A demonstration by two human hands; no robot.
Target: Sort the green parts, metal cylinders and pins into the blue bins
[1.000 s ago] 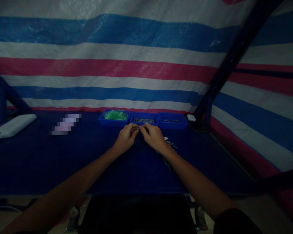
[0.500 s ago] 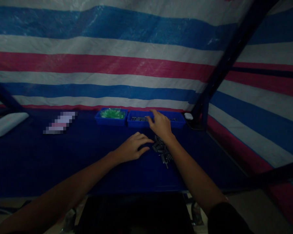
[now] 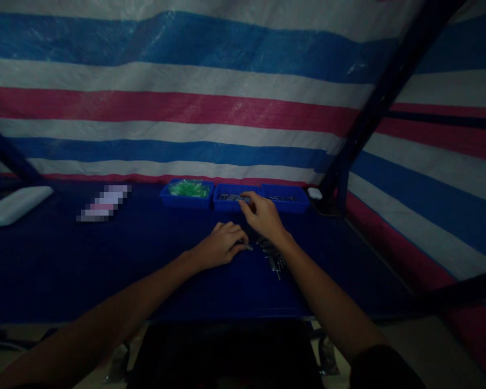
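Note:
My left hand (image 3: 223,245) is low over the table, its thumb and fingers closed on a small grey metal cylinder (image 3: 249,247) whose end sticks out to the right. My right hand (image 3: 264,217) reaches over the front edge of the middle blue bin (image 3: 227,206). Its thumb and index finger are slightly apart, close to the grey cylindrical pieces (image 3: 229,197) inside; I see nothing held between them. Beside my right wrist lies a pile of grey metal parts (image 3: 274,259), some with thin pins, partly hidden by the forearm.
A left blue bin (image 3: 186,201) holds green and clear plastic packets. The right blue bin (image 3: 294,206) contains thin metal pieces. A small white case (image 3: 314,193) sits at the far right, a white slab (image 3: 18,205) at the far left. Striped sheeting (image 3: 178,111) hangs behind.
My left thumb and fingers have closed, with a grey cylinder now between them. My right hand has shifted slightly left and down, its fingertips lower at the middle bin.

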